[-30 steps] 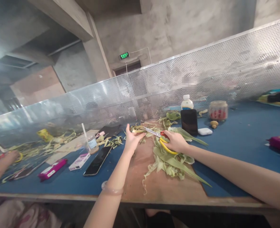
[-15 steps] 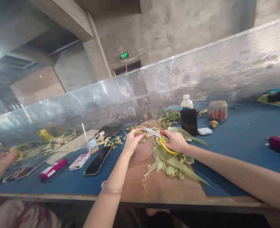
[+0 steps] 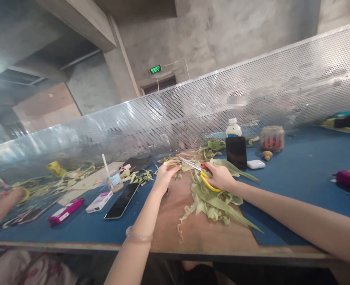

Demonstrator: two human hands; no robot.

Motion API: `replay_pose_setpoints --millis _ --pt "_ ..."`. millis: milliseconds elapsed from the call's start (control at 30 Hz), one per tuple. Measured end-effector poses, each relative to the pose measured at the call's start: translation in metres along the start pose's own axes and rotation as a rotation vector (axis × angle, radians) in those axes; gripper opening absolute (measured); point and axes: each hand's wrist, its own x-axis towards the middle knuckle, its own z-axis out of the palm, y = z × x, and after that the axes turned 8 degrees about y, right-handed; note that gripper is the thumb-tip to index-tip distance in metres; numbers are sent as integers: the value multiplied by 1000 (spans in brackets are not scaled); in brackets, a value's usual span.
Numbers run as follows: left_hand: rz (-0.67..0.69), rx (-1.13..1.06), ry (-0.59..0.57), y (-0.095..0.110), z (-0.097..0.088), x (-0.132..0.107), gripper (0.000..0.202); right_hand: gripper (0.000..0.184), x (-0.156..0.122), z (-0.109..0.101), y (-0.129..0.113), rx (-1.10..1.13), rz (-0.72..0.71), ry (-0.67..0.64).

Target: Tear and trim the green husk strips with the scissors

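My right hand [image 3: 219, 177] grips a pair of scissors [image 3: 205, 178] with yellow and red handles. The metal blades point left toward my left hand [image 3: 166, 173]. Closed around a thin bunch of pale green husk strips [image 3: 172, 163], my left hand keeps its fingertips close to the blade tips. Beneath my right hand, a heap of wide green corn husk leaves [image 3: 213, 200] spreads over a brown board [image 3: 171, 225]. One curly strip trails from the heap toward the front edge.
Left of the board lie a phone [image 3: 123, 201], a small box [image 3: 99, 202], a cup with a straw [image 3: 114, 180] and a magenta pack [image 3: 65, 212]. Behind stand a bottle [image 3: 233, 127], a black upright device [image 3: 236, 152] and a jar [image 3: 272, 137]. A co-worker's hand [image 3: 12, 196] is at far left.
The scissors and the husk strips have shifted very slightly; both hands stay almost in place. The co-worker's hand at far left has moved a little.
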Motion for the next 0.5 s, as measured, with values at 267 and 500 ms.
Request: replay_pose_setpoints --millis 267,500 --pt "-35 -163 71 6 3 -1 28 30 0 7 7 137 127 131" --pt "-33 -300 78 9 1 0 23 31 0 8 8 164 73 95"
